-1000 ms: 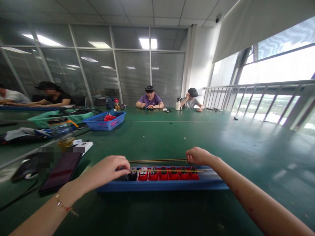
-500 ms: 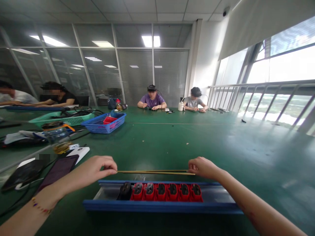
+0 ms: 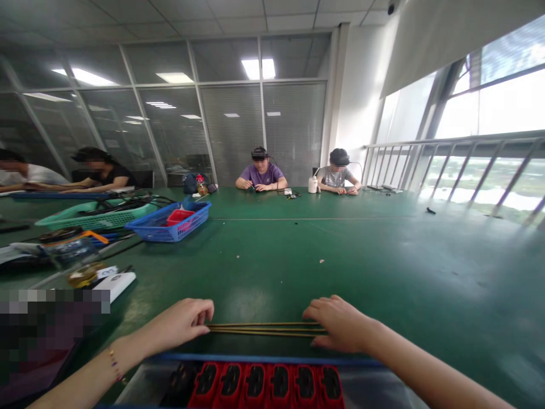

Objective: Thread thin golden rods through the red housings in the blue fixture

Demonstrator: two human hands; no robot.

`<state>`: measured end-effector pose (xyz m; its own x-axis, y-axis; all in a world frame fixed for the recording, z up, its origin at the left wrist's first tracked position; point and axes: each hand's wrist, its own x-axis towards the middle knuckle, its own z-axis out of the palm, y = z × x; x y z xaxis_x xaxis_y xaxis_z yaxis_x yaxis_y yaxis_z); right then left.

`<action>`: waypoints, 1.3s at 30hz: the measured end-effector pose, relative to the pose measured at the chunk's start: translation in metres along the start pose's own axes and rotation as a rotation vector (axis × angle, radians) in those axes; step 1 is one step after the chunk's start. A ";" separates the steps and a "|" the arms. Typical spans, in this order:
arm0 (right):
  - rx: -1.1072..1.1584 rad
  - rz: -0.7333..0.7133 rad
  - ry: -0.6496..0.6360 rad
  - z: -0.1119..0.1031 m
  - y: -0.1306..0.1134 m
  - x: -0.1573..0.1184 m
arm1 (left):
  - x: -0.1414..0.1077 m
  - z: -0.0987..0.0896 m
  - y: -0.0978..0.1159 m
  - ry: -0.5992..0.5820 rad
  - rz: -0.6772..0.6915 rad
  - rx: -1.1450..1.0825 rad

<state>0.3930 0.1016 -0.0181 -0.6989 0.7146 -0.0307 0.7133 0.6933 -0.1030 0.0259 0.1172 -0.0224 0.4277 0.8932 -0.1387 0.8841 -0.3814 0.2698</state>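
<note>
Thin yellowish-brown sticks point(image 3: 264, 329) lie side by side across the space between my hands, just beyond a blue-edged tray point(image 3: 259, 358). My left hand point(image 3: 181, 324) has curled fingers, with thumb and forefinger at the sticks' left ends. Around their right ends is my right hand point(image 3: 344, 325), thumb on the near side and fingers on the far side; the hand partly hides those ends. Nearer to me, the tray holds a row of several red blocks point(image 3: 279, 386) with black tops, and a black block point(image 3: 181, 382) at the left end of the row.
A blue basket point(image 3: 170, 232) with a red container point(image 3: 179, 217) stands at left, beside a green basket point(image 3: 51, 222) of cables. A white device point(image 3: 121, 286) and jars point(image 3: 68, 244) sit nearer. Other people point(image 3: 260, 176) work along the green table's point(image 3: 383, 261) far side.
The tray and my hands appear lower in view. The sticks now show more spread apart from each other, and the fingers of my right hand have opened wider around their ends.
</note>
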 end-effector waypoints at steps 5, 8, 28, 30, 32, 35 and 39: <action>-0.035 -0.079 -0.056 0.002 0.008 0.015 | -0.001 -0.004 0.001 0.041 -0.007 0.072; -0.043 -0.088 -0.063 0.002 0.007 0.019 | -0.003 -0.007 0.002 0.044 0.009 0.070; -0.022 0.097 -0.081 0.027 -0.007 0.030 | 0.019 -0.012 0.001 -0.019 0.118 0.283; -0.003 0.143 -0.052 0.030 -0.009 0.029 | 0.025 -0.013 -0.003 -0.056 0.152 0.276; 0.016 0.205 -0.034 0.030 -0.010 0.031 | 0.029 -0.014 -0.010 -0.103 0.176 0.239; 0.120 0.294 -0.056 0.023 -0.008 0.037 | 0.030 -0.018 -0.022 -0.154 0.161 0.118; 0.419 0.336 -0.093 -0.001 -0.003 0.033 | 0.017 -0.031 -0.025 -0.123 0.099 -0.178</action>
<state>0.3682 0.1229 -0.0180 -0.4515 0.8658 -0.2157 0.8294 0.3181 -0.4592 0.0054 0.1494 -0.0018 0.5398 0.8137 -0.2158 0.7944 -0.4076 0.4503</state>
